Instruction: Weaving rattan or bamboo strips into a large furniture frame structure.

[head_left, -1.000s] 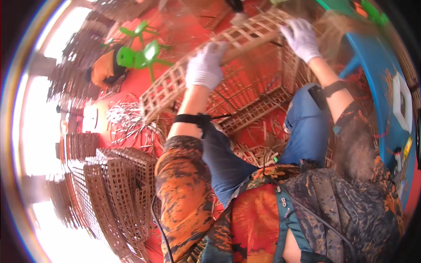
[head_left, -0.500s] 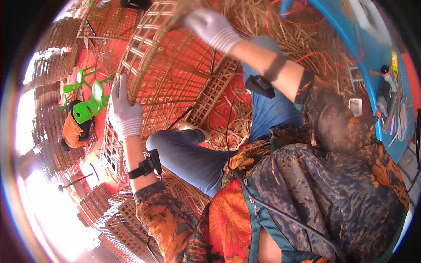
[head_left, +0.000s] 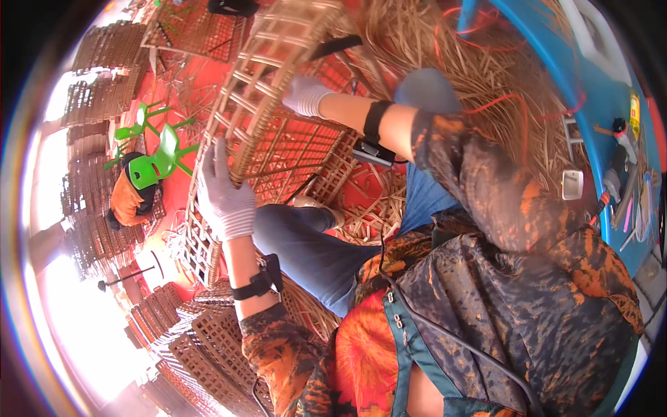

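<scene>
The big, brown, open-weave basket of flat strips [head_left: 266, 115] is right in front of me, slanting across over the red floor [head_left: 194, 90]. My L hand [head_left: 226, 198], in a white knit glove w/ ribbed cuff, is against the basket's near-L side, fingers straight along the lattice, thumb spread out from them; can't tell if it's clamped on. My R hand [head_left: 306, 97], same kind of glove, is at the basket's thick bound rim, farther up; it's blurry & the fingertips are hidden, so can't tell its grip either. Hands are apart. Bright green plastic stools [head_left: 156, 165] are L of the basket. Brown stacked lattice panels [head_left: 219, 333] sit near-L of it. Long, loose tan strips [head_left: 479, 83] are R of the basket; farther R of it, a blue plastic table [head_left: 596, 115] w/ hand tools [head_left: 615, 170].
</scene>
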A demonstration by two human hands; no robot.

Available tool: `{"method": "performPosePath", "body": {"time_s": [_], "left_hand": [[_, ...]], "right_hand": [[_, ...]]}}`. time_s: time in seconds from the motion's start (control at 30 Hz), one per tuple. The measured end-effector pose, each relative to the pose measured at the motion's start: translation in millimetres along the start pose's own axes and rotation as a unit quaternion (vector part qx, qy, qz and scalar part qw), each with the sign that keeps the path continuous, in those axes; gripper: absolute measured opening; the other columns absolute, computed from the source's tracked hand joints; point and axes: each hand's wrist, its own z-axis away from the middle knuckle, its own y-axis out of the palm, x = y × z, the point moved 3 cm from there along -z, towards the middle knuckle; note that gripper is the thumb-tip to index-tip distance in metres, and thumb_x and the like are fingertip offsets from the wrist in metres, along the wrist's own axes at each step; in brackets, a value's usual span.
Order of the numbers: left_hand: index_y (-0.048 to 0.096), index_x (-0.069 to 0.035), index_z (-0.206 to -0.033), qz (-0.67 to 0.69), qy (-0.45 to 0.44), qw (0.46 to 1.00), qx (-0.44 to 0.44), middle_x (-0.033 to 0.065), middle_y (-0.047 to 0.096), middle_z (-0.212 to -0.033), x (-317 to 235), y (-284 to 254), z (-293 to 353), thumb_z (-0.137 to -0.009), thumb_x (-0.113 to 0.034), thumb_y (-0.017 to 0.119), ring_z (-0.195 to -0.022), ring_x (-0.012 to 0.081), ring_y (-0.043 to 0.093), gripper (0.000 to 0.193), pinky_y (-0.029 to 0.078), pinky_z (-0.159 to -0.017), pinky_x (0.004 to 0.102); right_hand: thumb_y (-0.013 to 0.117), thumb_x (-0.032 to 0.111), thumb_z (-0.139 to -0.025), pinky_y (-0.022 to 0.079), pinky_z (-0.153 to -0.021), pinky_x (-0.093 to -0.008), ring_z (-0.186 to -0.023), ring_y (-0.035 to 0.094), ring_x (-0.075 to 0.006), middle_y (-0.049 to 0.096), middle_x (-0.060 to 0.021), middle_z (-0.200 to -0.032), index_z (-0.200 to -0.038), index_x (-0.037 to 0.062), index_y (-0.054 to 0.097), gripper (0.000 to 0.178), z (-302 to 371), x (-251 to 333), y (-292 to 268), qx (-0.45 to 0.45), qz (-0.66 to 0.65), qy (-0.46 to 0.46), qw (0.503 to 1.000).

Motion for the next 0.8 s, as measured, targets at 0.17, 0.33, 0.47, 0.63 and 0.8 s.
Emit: {"method": "performPosePath", "body": {"time_s": [0.17,0.33,0.47,0.63,0.8], "left_hand": [[0.045,-0.016,-0.137,-0.009,-0.009,1.0,0.019,0.0131,0.049,-0.131,-1,-7,21,-0.065,0.0,0.065,-0.122,0.0315,0.047,0.077,0.041,-0.102,0.0399],[0.048,-0.015,-0.135,-0.04,0.029,0.999,-0.013,0.0125,0.049,-0.13,-2,-22,26,-0.066,-0.006,0.069,-0.119,0.0309,0.049,0.072,0.041,-0.098,0.0412],[0.062,-0.012,-0.118,-0.069,0.105,0.984,-0.126,0.007,0.059,-0.116,-25,-44,47,-0.067,-0.018,0.072,-0.103,0.0286,0.055,0.052,0.041,-0.088,0.0427],[0.068,-0.009,-0.098,0.23,0.135,0.964,-0.017,0.005,0.065,-0.087,-75,14,84,-0.074,-0.01,0.067,-0.081,0.0253,0.061,0.024,0.046,-0.079,0.0368],[0.064,0.0,-0.11,0.468,-0.294,0.832,0.053,0.0099,0.067,-0.096,-9,126,68,-0.087,-0.022,0.063,-0.078,0.0171,0.063,0.032,0.05,-0.067,0.0302]], "right_hand": [[0.062,0.035,-0.087,0.05,-0.065,-0.0322,-0.071,0.062,-0.0153,0.066,-0.0072,-0.077,-0.092,0.0055,0.065,0.03,14,-9,25,0.153,-0.206,0.067,0.964],[0.061,0.031,-0.09,0.046,-0.063,-0.0299,-0.067,0.058,-0.0134,0.064,-0.0046,-0.072,-0.089,0.0055,0.068,0.026,47,-24,10,0.145,-0.178,0.042,0.972],[0.059,0.035,-0.09,0.047,-0.068,-0.0314,-0.074,0.062,-0.0147,0.066,-0.0064,-0.074,-0.092,0.0051,0.068,0.031,55,-24,9,0.16,-0.085,0.014,0.983],[0.058,0.037,-0.09,0.049,-0.062,-0.0333,-0.065,0.062,-0.017,0.067,-0.0063,-0.073,-0.09,0.0065,0.068,0.032,66,-76,14,0.183,-0.037,0.043,0.981],[0.054,0.031,-0.092,0.049,-0.056,-0.0334,-0.056,0.061,-0.0174,0.065,-0.0056,-0.07,-0.081,0.0071,0.066,0.029,74,-71,24,0.259,0.064,0.092,0.959]]}}
